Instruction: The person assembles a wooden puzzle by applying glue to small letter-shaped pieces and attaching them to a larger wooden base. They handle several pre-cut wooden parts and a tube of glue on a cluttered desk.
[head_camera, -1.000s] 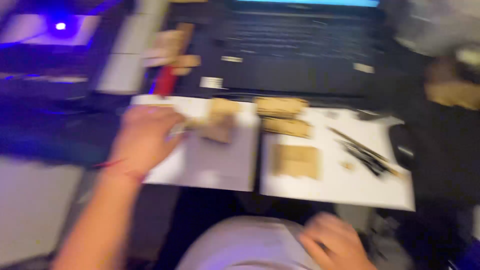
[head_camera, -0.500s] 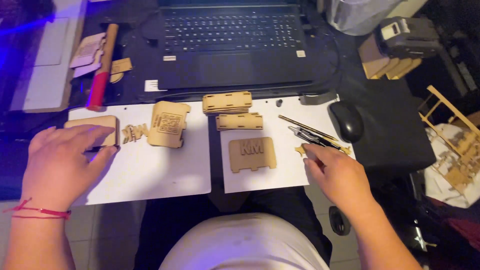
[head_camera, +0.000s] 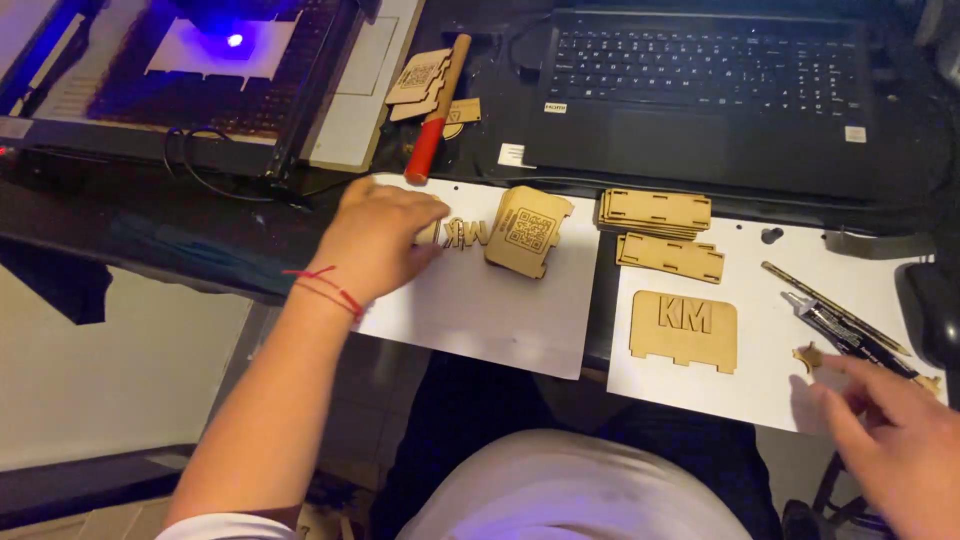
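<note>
My left hand (head_camera: 375, 235) lies on the left white sheet (head_camera: 480, 315), its fingers curled over a small wooden piece whose pale edge shows at the fingertips. Just right of it lie small cut-out wooden letters (head_camera: 465, 234) and a wooden panel with an engraved square code (head_camera: 528, 230). My right hand (head_camera: 895, 435) hovers at the lower right with its fingers apart, the fingertips close to a small star-shaped wooden piece (head_camera: 806, 356). A black glue tube (head_camera: 850, 338) and a thin pencil (head_camera: 835, 306) lie beside it.
The right white sheet (head_camera: 770, 395) carries a wooden panel with cut-out letters (head_camera: 685, 330) and two stacks of slotted strips (head_camera: 655, 210). A laptop (head_camera: 700, 90), a red-handled tool (head_camera: 435, 115), a blue-lit laser engraver (head_camera: 200, 60) and a mouse (head_camera: 930, 310) are also in view.
My left hand has slid right with the wooden piece, up to the cut-out letters. My right hand has drawn back from the glue tube toward the star piece.
</note>
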